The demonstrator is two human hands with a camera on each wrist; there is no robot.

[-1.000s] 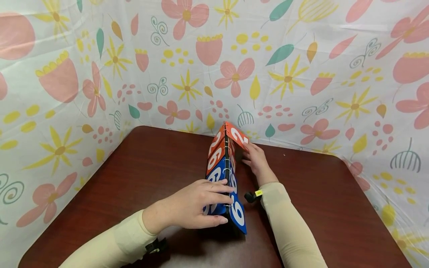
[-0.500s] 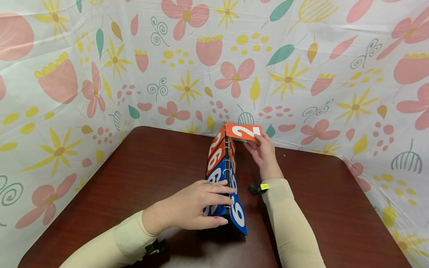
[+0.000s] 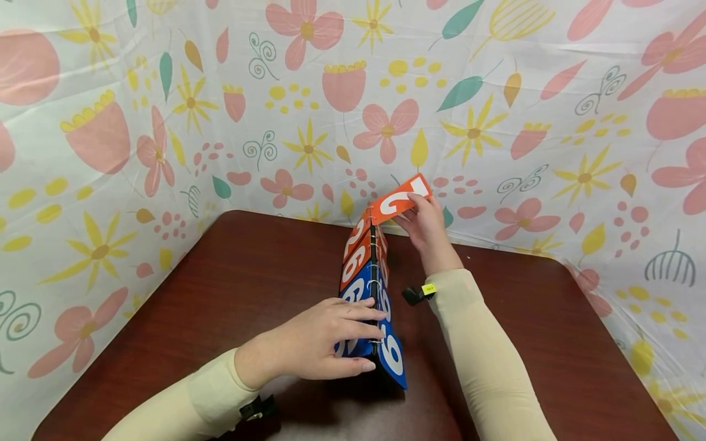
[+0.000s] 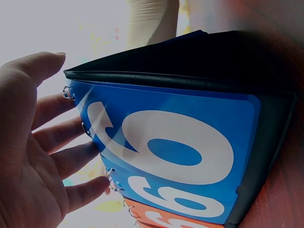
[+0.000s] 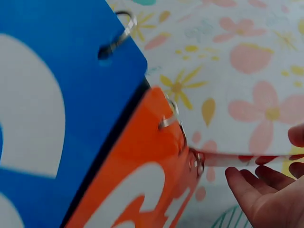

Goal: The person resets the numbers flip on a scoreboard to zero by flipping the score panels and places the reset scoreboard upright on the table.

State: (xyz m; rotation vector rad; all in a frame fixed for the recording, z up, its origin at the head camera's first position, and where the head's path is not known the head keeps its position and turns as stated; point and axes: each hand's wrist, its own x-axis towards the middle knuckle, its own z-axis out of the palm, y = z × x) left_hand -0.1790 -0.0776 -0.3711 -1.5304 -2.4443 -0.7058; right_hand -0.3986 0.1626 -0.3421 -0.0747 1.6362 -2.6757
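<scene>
A tent-shaped flip scoreboard (image 3: 393,356) stands on the table, with blue and orange number cards hung on metal rings along its ridge. My left hand (image 3: 314,334) rests over the near end of the ridge, its fingers spread across the rings. In the left wrist view, a blue card with a large white digit (image 4: 247,114) faces that hand (image 4: 23,147). At the far end my right hand (image 3: 429,229) pinches an orange card (image 3: 386,209) marked with a white 2, raised above the ridge. The right wrist view shows this card nearly edge-on beside the right hand (image 5: 278,202).
The dark red-brown table (image 3: 265,269) has rounded far corners. A floral curtain (image 3: 485,147) hangs right behind its far edge and along the left. Small black wrist devices sit at both sleeves.
My right hand has lifted the orange 2 card from the right slope, out to the side, then up above the ridge. The left hand has stayed in place.
</scene>
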